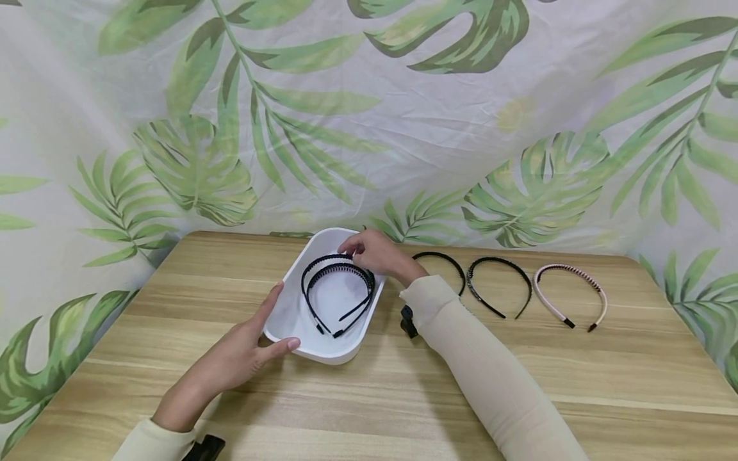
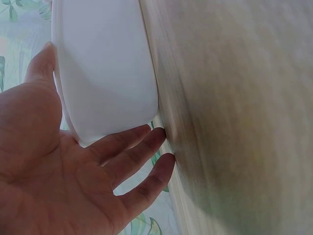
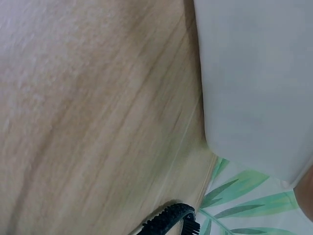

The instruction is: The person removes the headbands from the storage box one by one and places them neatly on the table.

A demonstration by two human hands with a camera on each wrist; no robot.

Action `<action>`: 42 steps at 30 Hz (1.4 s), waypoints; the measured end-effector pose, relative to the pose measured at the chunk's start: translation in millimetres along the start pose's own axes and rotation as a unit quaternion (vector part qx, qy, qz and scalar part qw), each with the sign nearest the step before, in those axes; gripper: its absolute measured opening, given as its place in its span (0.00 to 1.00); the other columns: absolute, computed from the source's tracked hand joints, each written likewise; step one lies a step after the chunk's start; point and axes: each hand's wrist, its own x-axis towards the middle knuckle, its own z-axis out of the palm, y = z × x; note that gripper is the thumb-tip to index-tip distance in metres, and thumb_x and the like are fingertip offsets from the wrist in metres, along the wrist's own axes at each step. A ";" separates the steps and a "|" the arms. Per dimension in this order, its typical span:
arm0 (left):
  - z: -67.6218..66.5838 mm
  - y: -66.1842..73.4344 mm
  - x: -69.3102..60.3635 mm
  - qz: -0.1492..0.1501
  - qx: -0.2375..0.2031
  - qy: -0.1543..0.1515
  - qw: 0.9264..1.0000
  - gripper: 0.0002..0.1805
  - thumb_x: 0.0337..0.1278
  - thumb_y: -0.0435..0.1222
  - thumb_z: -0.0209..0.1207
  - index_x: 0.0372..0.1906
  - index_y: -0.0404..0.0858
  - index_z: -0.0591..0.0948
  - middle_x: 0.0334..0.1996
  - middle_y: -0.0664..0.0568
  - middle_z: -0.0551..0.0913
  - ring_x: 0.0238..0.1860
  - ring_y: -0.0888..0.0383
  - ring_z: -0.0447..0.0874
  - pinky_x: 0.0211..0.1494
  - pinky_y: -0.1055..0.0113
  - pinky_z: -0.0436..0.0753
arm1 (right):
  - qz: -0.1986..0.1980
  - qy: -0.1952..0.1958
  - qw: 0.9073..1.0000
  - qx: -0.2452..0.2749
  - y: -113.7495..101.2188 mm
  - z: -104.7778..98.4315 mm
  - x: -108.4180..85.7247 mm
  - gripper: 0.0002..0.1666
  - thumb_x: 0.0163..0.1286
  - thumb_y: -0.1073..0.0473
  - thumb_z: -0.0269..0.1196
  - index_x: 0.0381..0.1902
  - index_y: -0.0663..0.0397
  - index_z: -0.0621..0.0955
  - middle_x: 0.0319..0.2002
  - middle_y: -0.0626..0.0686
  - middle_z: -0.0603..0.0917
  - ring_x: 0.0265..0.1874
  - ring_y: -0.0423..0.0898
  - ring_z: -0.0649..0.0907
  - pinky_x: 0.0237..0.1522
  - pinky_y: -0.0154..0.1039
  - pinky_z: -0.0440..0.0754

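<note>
Inside a white plastic box lie two black headbands, one overlapping the other. My right hand reaches over the far right rim and pinches a black headband near the top of its arch; its fingertips are partly hidden. My left hand rests against the near left corner of the box, thumb by the near rim. In the left wrist view, the fairly straight fingers touch the white wall low down, close to the tabletop. Only a small part of the right hand shows in the right wrist view.
On the wooden table, right of the box, lie a black headband partly behind the right arm, another black headband and a pink headband with dark stripes. A leaf-patterned cloth hangs behind the table.
</note>
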 end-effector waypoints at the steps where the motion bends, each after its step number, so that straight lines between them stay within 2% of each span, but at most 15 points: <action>1: 0.0 0.0 0.1 0.000 0.001 0.000 1.000 0.56 0.70 0.53 0.65 0.87 0.44 0.42 0.73 0.22 0.67 0.68 0.29 0.76 0.69 0.32 0.73 | 0.002 0.001 1.000 0.003 -0.3 -0.2 -0.1 0.26 0.66 0.74 0.56 0.57 0.58 0.88 0.55 0.55 0.90 0.51 0.50 0.85 0.53 0.38 0.82; 9: 0.5 -0.8 0.1 -0.003 0.003 0.000 1.000 0.56 0.70 0.53 0.65 0.87 0.44 0.42 0.73 0.22 0.67 0.68 0.28 0.76 0.69 0.32 0.73 | 0.013 0.017 1.000 0.019 -1.2 0.4 -1.6 0.26 0.67 0.73 0.55 0.57 0.55 0.88 0.54 0.55 0.90 0.51 0.50 0.85 0.49 0.37 0.82; 25: 1.2 -1.3 0.2 -0.002 0.001 0.002 1.000 0.56 0.69 0.53 0.66 0.87 0.44 0.42 0.72 0.22 0.69 0.68 0.29 0.77 0.69 0.32 0.73 | 0.012 0.032 0.999 0.015 -1.6 2.1 -2.1 0.27 0.68 0.72 0.54 0.59 0.53 0.88 0.51 0.57 0.89 0.50 0.50 0.84 0.49 0.40 0.82; 34: 1.4 -1.9 0.3 -0.001 0.001 0.001 1.000 0.56 0.69 0.53 0.65 0.87 0.44 0.42 0.72 0.22 0.69 0.67 0.31 0.77 0.68 0.33 0.74 | 0.002 0.032 0.999 0.016 -4.5 -1.6 -4.6 0.26 0.68 0.72 0.55 0.59 0.54 0.87 0.51 0.58 0.88 0.51 0.51 0.84 0.51 0.41 0.82; 42: 0.9 -2.5 0.4 -0.003 0.000 -0.001 1.000 0.57 0.70 0.55 0.64 0.87 0.46 0.41 0.73 0.23 0.67 0.69 0.29 0.75 0.69 0.32 0.73 | -0.010 0.047 0.999 0.019 -9.3 -7.9 -8.4 0.26 0.67 0.74 0.55 0.58 0.56 0.88 0.50 0.60 0.88 0.49 0.52 0.85 0.48 0.39 0.81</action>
